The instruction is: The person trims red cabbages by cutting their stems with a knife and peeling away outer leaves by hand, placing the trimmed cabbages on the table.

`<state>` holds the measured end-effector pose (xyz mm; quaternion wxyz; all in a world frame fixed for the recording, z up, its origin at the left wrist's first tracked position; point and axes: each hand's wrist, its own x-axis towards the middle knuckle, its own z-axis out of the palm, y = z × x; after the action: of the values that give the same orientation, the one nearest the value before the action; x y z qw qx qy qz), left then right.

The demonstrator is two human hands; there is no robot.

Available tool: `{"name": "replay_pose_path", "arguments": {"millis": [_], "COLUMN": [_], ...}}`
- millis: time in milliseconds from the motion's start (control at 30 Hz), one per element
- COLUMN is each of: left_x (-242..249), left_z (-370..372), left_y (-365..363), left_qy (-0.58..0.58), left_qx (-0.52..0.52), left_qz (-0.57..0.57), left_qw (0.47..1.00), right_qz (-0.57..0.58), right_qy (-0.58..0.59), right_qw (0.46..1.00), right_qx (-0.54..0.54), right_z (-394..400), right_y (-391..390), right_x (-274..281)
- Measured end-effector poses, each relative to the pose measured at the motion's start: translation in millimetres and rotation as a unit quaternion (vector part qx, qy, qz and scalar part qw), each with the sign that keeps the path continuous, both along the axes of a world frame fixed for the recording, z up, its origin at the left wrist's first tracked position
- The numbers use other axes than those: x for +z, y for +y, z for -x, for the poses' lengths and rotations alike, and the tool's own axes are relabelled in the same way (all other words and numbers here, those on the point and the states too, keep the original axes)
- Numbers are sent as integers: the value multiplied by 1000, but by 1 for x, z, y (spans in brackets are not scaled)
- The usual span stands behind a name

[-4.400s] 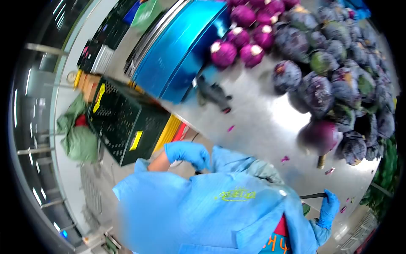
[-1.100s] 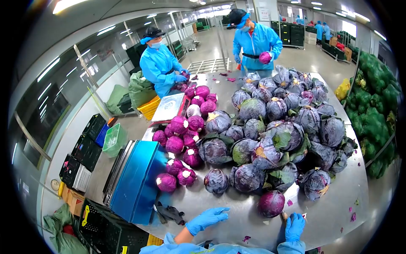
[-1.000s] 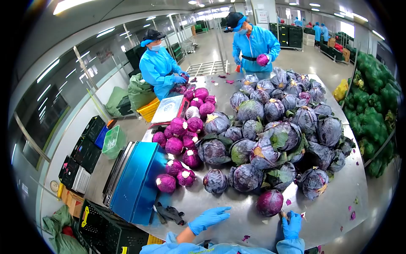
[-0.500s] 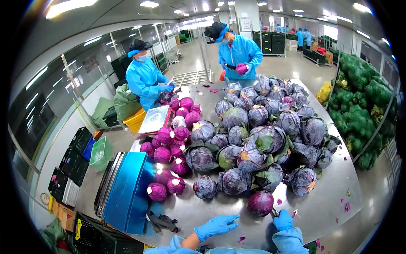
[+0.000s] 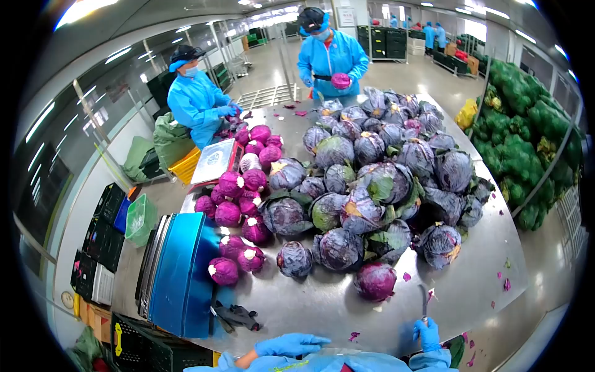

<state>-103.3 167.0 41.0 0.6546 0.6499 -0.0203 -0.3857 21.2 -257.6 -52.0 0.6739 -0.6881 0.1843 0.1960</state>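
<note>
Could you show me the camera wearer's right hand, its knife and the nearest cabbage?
Right hand (image 5: pixel 426 335), head view: its middle.
Knife (image 5: pixel 424 302), head view: on the blade.
Nearest cabbage (image 5: pixel 375 281), head view: middle of its side.

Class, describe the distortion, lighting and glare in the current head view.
Head view: fisheye distortion, with rounded black corners; the ceiling light at upper left blown out to white; pale glare on the metal table; the nearest purple cabbage fairly clear, the distant workers too small for detail.

No readable text.
Notice on pillar too small to read; yellow-green print on wearer's blue gown at bottom edge, illegible.
</note>
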Motion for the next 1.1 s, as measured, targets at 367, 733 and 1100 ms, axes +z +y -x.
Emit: {"name": "replay_pose_path", "arguments": {"millis": [367,733,1100], "left_x": [-7,21,-3], "left_z": [43,-31,-199], "left_y": [5,-17,-118], "left_qy": [95,-187,-375], "left_qx": [137,34,195], "left_qz": [-79,-383,-418], "left_qw": [983,904,804], "right_qz": [21,-6,-43], "right_qy": [-15,-32,-104], "right_qw": [992,980,983], "right_qx": [-120,-198,-142], "right_z": [20,40,12], "right_y": [-15,-30,43], "right_x": [26,17,-7]}}
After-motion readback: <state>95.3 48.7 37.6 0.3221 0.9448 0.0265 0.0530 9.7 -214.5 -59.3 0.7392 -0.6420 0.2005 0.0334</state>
